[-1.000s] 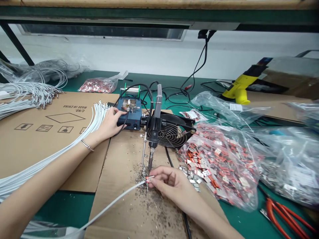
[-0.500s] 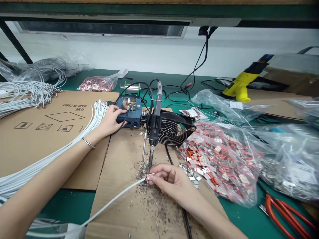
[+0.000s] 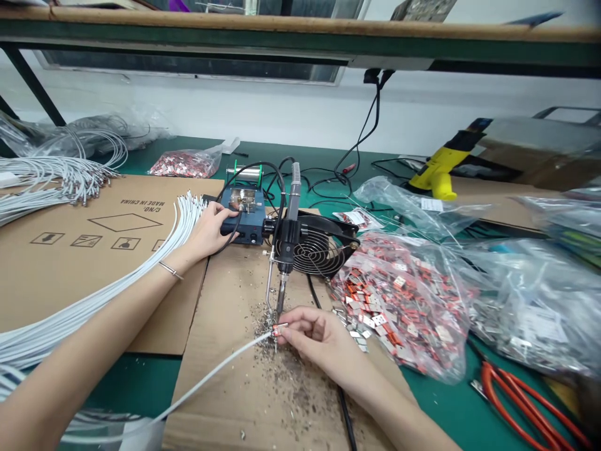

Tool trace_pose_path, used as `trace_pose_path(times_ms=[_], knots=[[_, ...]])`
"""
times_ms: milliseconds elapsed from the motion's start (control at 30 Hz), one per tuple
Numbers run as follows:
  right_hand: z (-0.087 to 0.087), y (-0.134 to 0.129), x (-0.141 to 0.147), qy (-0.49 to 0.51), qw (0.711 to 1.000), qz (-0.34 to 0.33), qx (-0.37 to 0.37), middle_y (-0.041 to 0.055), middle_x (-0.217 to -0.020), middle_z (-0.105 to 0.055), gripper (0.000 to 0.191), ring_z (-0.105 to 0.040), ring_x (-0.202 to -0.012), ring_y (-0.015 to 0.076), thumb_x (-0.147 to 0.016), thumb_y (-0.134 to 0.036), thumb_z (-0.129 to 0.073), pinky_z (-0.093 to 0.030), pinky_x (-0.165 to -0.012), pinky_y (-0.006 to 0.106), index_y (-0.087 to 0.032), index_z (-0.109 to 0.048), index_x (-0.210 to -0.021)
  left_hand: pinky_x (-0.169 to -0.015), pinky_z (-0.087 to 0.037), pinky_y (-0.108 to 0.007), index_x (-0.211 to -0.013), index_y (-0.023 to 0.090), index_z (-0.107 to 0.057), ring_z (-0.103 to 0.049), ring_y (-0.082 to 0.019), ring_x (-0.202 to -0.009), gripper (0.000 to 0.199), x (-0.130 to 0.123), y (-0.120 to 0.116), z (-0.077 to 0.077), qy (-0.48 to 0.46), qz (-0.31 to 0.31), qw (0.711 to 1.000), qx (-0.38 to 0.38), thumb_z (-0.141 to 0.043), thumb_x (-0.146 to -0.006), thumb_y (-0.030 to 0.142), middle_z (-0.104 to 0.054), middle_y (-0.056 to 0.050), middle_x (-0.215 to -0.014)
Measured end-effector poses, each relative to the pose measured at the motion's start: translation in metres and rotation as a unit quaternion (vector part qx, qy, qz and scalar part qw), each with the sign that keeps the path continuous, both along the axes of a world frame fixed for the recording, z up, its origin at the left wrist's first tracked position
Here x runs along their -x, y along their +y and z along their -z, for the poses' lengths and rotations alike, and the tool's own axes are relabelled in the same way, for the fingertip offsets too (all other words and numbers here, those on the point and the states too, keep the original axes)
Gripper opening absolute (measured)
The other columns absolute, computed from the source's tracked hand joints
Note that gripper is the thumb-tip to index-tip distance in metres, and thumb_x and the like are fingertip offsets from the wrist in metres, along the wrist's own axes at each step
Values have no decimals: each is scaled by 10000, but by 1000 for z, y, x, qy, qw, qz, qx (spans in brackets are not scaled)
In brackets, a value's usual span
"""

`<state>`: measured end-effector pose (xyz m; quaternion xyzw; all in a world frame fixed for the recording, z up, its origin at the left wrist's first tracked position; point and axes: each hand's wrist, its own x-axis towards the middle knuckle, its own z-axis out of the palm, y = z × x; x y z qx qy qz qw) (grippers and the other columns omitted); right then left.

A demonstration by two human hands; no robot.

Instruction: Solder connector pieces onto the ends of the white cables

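Note:
My right hand (image 3: 312, 335) pinches a small red and silver connector (image 3: 277, 329) at the end of a white cable (image 3: 216, 374). The connector is just under the tip of an upright soldering iron (image 3: 290, 241) held in a stand. My left hand (image 3: 211, 230) rests at the left front of a blue soldering station (image 3: 244, 213), its fingers bent against the housing; whether they grip anything there is hidden. Beside that hand lie the stripped ends of a bundle of white cables (image 3: 185, 219).
A black fan (image 3: 323, 250) stands behind the iron. To the right are a plastic bag of red and silver parts (image 3: 404, 300), red-handled pliers (image 3: 521, 401) and a yellow heat gun (image 3: 436, 169). Solder bits litter the cardboard (image 3: 220, 326). A shelf (image 3: 282, 47) crosses above.
The view has tilted up and shifted slightly, showing more of the shelf. Both hands keep nearly the same places against the station and the iron tip.

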<state>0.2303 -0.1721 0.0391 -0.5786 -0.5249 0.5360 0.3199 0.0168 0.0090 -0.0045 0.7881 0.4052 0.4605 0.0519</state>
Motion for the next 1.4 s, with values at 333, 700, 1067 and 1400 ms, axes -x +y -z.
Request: trace_pose_path(times_ms=[333, 700, 1067, 1400], knots=[[-2, -2, 1, -14, 1000, 2, -5, 43, -652, -664, 357, -551, -556, 88, -616, -398, -756, -354, -512, 194, -110, -620, -776, -898, -435, -422, -1116, 105, -589, -484, -260, -999, 434, 3, 3, -1, 23, 6, 1000, -3, -677, -731, 285, -454, -110, -1030], [-2, -2, 1, -21, 1000, -3, -4, 59, -669, -673, 379, -553, -535, 94, -607, -429, -752, -334, -489, 197, -114, -640, -785, -921, -428, -415, -1137, 127, -599, -483, -253, -1033, 444, 1, -1, 1, 2, -2, 1000, 2, -680, -727, 278, -449, -104, -1038], [-3, -1, 0, -9, 1000, 8, -1, 29, -641, -654, 252, -566, -561, 92, -636, -327, -736, -381, -522, 197, -133, -632, -758, -764, -459, -372, -1077, 161, -497, -512, -184, -840, 239, 22, -59, -30, -163, -98, 981, 33, -477, -883, 299, -469, -87, -1016], [-11, -2, 3, -21, 1000, 8, -6, 35, -648, -654, 162, -532, -545, 86, -661, -270, -688, -363, -501, 205, -143, -632, -744, -506, -369, -237, -928, 241, -634, -495, -119, -531, 195, -24, -167, -12, 42, 215, 896, 386, -503, -840, 354, -594, 14, -643]])
